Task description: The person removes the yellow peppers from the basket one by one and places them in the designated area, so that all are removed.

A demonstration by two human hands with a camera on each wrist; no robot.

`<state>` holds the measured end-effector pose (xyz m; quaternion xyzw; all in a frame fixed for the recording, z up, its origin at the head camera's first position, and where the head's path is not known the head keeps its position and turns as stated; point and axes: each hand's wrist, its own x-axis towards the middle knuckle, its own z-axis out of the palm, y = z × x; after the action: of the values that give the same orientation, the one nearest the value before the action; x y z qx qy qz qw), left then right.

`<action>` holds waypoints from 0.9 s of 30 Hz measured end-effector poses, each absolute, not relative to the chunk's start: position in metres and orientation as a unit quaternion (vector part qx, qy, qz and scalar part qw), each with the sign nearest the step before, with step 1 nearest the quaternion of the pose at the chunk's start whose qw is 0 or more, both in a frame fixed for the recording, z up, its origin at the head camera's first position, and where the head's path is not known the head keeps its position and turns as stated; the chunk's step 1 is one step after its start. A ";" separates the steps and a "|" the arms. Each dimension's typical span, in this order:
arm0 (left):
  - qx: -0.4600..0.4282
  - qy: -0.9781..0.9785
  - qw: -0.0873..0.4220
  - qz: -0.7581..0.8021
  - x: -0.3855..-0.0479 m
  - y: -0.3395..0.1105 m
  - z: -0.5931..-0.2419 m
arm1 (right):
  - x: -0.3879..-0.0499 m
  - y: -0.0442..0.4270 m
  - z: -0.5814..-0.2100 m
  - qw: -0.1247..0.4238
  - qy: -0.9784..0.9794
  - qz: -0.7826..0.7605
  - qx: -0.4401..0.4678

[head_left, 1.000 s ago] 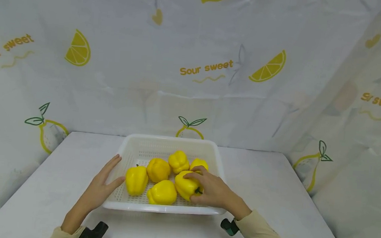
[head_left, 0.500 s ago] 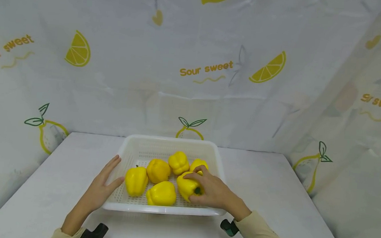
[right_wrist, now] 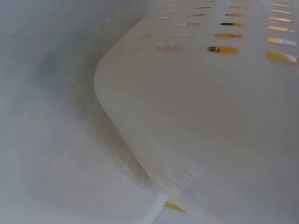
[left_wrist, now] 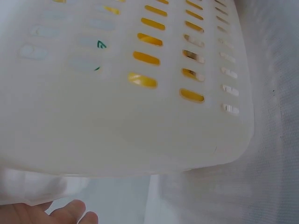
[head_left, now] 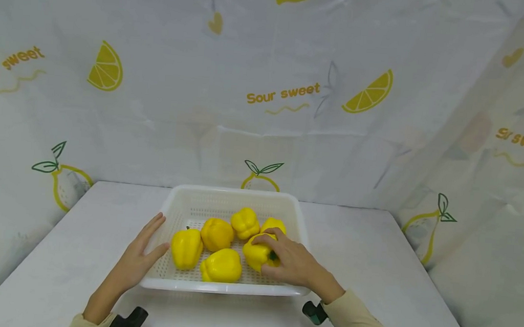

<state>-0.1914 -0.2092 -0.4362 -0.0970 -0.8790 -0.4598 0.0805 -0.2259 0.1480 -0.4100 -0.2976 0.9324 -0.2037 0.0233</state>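
A white basket [head_left: 224, 288] stands on the white table [head_left: 357, 248], midway between its left and right edges and close to its back edge. The right hand [head_left: 297, 261] reaches over the basket's near right corner, thumb and fingers clamped around a yellow bell pepper [head_left: 257, 255], its green stem turned toward the palm; whether it is off the basket's floor I cannot tell. The left hand [head_left: 136, 260] lies along the basket's left edge, fingers straight and thumb spread apart from them, the thumb tip just beside the leftmost pepper [head_left: 186, 250]. Another pepper [head_left: 221, 266] lies near the basket's front edge, one [head_left: 217, 235] toward the middle, one [head_left: 245, 223] farther back, and one [head_left: 274, 225] near the back right corner, partly behind the right hand. Through the slots [left_wrist: 146, 58] of the basket's side, the left wrist view shows patches of yellow.
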 end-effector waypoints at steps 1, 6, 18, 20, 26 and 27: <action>-0.097 -0.879 0.081 -0.460 -0.191 -0.209 -0.436 | -0.226 0.148 -0.410 0.022 0.933 -0.205 -0.296; -0.099 -0.877 0.084 -0.462 -0.192 -0.210 -0.437 | -0.226 0.147 -0.410 0.018 0.933 -0.213 -0.289; -0.101 -0.875 0.083 -0.466 -0.192 -0.211 -0.439 | -0.225 0.146 -0.413 -0.005 0.925 -0.235 -0.297; -0.100 -0.875 0.082 -0.466 -0.192 -0.211 -0.439 | -0.225 0.146 -0.413 -0.012 0.924 -0.235 -0.302; -0.102 -0.875 0.082 -0.466 -0.191 -0.210 -0.437 | -0.225 0.147 -0.412 -0.014 0.922 -0.248 -0.298; -0.102 -0.875 0.082 -0.465 -0.191 -0.210 -0.437 | -0.225 0.147 -0.412 -0.011 0.922 -0.253 -0.294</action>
<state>-0.1912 -0.2102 -0.4371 -0.1019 -0.8754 -0.4653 0.0823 -0.2251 0.1467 -0.4121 -0.2944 0.9216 -0.2527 -0.0111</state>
